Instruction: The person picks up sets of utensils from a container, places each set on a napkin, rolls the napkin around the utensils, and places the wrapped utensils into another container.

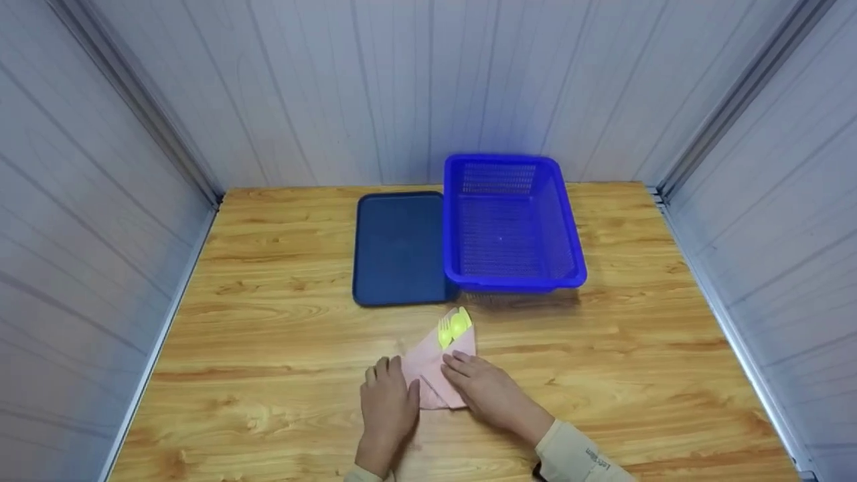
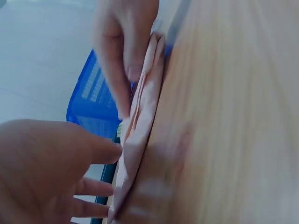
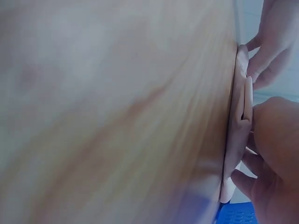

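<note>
A folded pink napkin [image 1: 428, 378] lies on the table, and out of its upper pocket stick the heads of a yellow fork [image 1: 444, 331], a yellow spoon [image 1: 458, 325] and a yellow knife [image 1: 465, 316]. At the napkin's left edge rests my left hand [image 1: 388, 398], fingers extended forward and thumb beside the cloth. My right hand [image 1: 487, 388] lies over the right side, its fingertips on the folded flap just below the cutlery. The left wrist view shows the napkin [image 2: 142, 112] edge-on, thick and layered, with both hands at it. The cutlery handles are hidden inside the cloth.
Behind the napkin stands a blue plastic basket [image 1: 581, 258] with mesh walls. It overlaps the right side of a dark blue tray [image 1: 398, 251] lying flat. Light panel walls [image 1: 402, 87] enclose the wooden table [image 1: 268, 375] at the back and both sides.
</note>
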`<state>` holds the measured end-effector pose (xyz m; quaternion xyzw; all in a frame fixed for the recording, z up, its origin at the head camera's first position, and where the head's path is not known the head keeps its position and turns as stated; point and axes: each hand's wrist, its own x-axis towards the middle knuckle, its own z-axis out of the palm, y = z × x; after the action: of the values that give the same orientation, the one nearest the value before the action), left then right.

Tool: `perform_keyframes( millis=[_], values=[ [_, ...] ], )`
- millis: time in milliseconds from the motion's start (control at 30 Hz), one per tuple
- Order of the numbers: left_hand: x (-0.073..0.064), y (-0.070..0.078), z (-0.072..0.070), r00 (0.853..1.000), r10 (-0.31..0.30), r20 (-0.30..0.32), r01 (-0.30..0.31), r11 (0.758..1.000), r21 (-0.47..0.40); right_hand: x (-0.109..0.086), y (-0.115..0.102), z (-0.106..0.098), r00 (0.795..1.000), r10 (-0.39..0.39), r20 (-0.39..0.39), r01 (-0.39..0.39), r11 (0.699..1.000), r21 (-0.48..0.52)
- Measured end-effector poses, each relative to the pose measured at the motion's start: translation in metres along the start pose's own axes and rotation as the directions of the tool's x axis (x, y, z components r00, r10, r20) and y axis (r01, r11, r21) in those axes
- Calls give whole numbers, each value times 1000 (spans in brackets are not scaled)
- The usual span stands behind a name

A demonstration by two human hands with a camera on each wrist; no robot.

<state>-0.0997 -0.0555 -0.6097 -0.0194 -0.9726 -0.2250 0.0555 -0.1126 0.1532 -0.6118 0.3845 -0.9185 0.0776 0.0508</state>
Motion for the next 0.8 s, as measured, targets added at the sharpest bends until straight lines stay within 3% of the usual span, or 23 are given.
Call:
perform_keyframes(
  millis=[167,333,433,500,600,733,800],
  values=[
    [8,-2,-9,996,-78,48,85,984,-155,0,2,-6,1000,5,27,-5,1000,-17],
    [10,-10,-16,975,-166,149,203,939,-277,3,3,-7,998,-11,56,13,999,-36],
    [10,-16,-18,967,-177,183,233,905,-355,5,3,-7,999,-18,48,20,999,-44],
    [9,-19,-18,969,-160,190,228,874,-428,7,3,-7,999,-30,32,32,998,-54],
    [8,-17,-18,975,-122,187,208,803,-559,10,4,-6,999,-48,5,48,996,-69],
    [9,2,-13,986,-105,131,167,694,-700,12,6,-4,998,-56,-4,55,994,-93],
    [9,16,-9,991,-96,90,132,666,-734,12,7,-3,999,-50,-2,50,993,-105]
  ],
)
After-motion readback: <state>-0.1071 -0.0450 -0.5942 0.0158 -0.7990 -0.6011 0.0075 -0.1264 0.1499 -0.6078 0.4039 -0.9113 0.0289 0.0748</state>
